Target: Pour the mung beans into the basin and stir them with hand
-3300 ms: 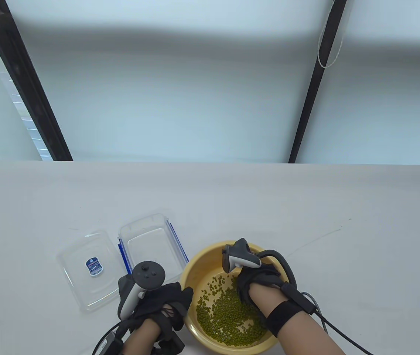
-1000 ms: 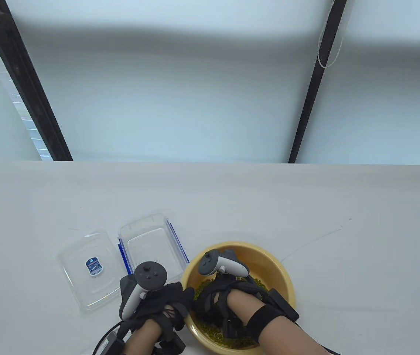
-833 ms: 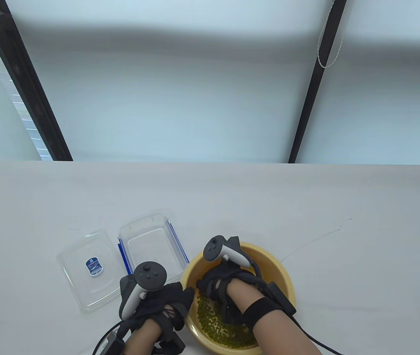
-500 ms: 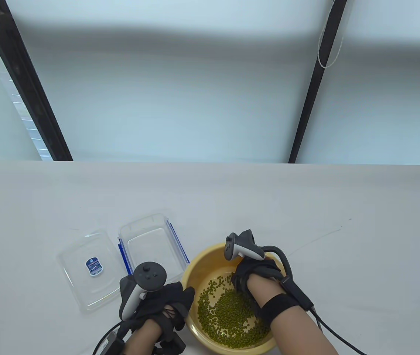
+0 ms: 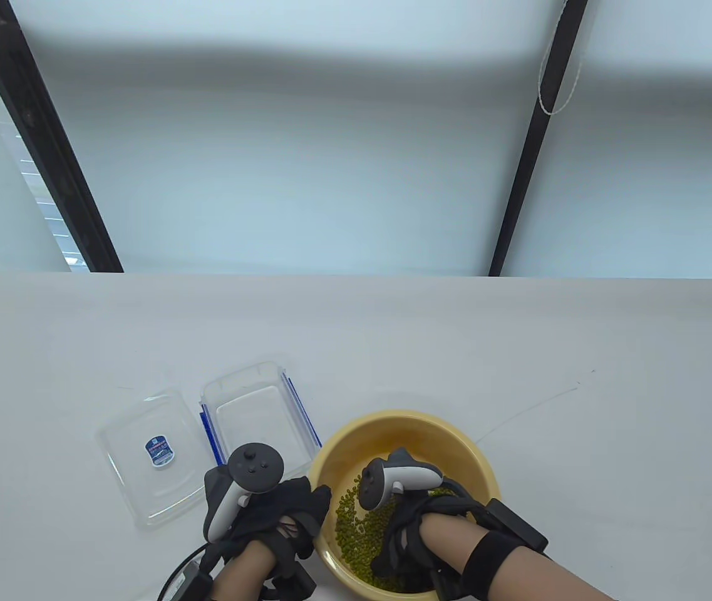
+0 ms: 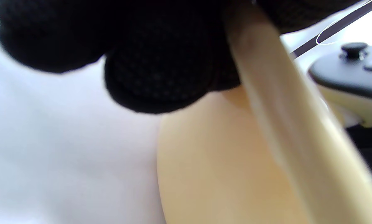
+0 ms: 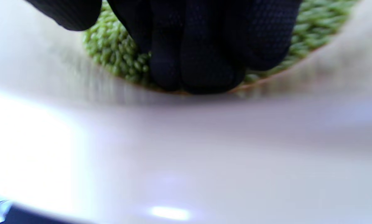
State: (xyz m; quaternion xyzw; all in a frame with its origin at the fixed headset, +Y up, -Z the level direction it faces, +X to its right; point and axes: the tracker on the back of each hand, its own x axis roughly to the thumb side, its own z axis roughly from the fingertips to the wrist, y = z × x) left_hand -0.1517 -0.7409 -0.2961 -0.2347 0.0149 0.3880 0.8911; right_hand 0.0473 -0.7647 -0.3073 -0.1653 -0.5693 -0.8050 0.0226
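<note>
A yellow basin (image 5: 432, 438) stands near the table's front edge with green mung beans (image 5: 353, 527) on its bottom. My right hand (image 5: 407, 539) is inside it at the near side. Its fingers (image 7: 201, 49) hang straight and close together, tips down among the mung beans (image 7: 111, 53) by the basin wall (image 7: 186, 146). My left hand (image 5: 280, 517) holds the basin's left rim, thumb over the edge. In the left wrist view its fingers (image 6: 161, 65) curl against the outer wall (image 6: 217, 174) under the rim (image 6: 285, 118). Many beans are hidden under the right hand.
An empty clear container (image 5: 259, 421) with blue clips lies left of the basin. Its clear lid (image 5: 149, 452) with a blue label lies further left. Glove cables trail off the front edge beside both wrists. The white table (image 5: 518, 338) stretches back to a wall.
My right hand has swept round inside the basin, from the left side past the far right to the near middle, pushing the beans about. The left hand has kept its hold on the rim.
</note>
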